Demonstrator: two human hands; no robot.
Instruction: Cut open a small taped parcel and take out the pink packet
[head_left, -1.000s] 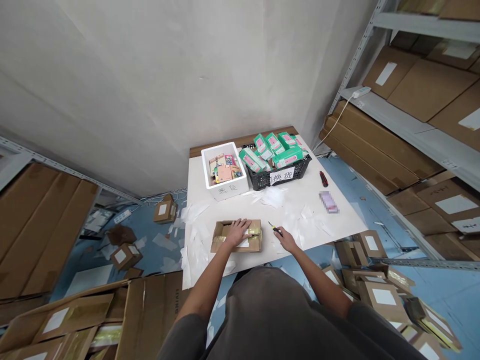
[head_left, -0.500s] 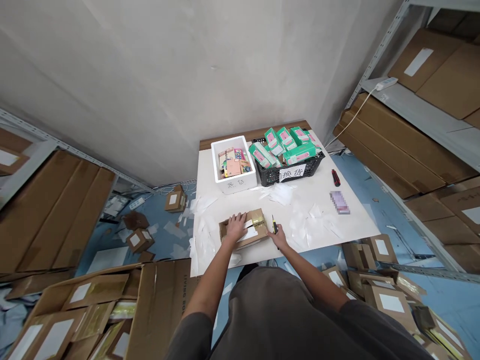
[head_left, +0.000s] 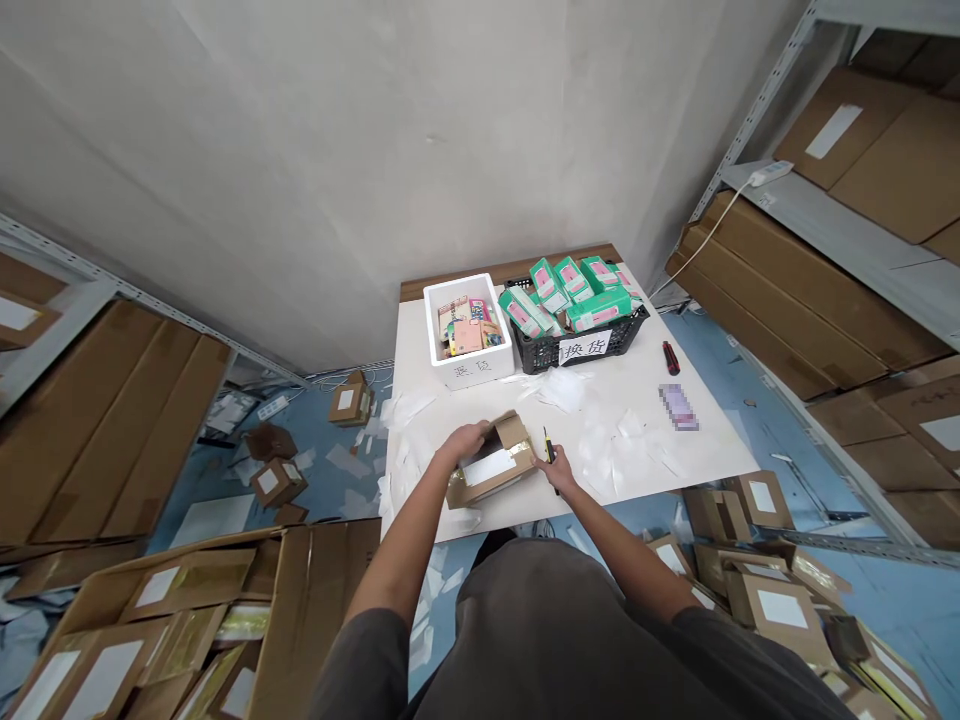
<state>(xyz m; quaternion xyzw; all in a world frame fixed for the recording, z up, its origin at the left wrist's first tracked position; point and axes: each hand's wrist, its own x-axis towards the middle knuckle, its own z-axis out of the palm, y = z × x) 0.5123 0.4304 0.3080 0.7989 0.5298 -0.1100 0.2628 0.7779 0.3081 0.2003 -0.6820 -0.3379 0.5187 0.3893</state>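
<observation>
A small brown cardboard parcel (head_left: 495,466) with a white label and yellowish tape lies tilted on the white table (head_left: 645,400) near its front edge. My left hand (head_left: 466,440) grips the parcel's far left edge, fingers curled over it. My right hand (head_left: 553,470) is at the parcel's right end, closed on a small yellow and black utility knife (head_left: 549,449) whose tip points away from me.
A white foam box (head_left: 466,336) of mixed items and a black crate (head_left: 577,335) of green boxes stand at the table's back. A red cutter (head_left: 670,357) lies right. Paper scraps litter the table. Cardboard parcels cover the floor; shelves of cartons flank both sides.
My left hand went from lying flat on the parcel to gripping its far edge and tipping it up. My right hand came in with the knife to the parcel's right end.
</observation>
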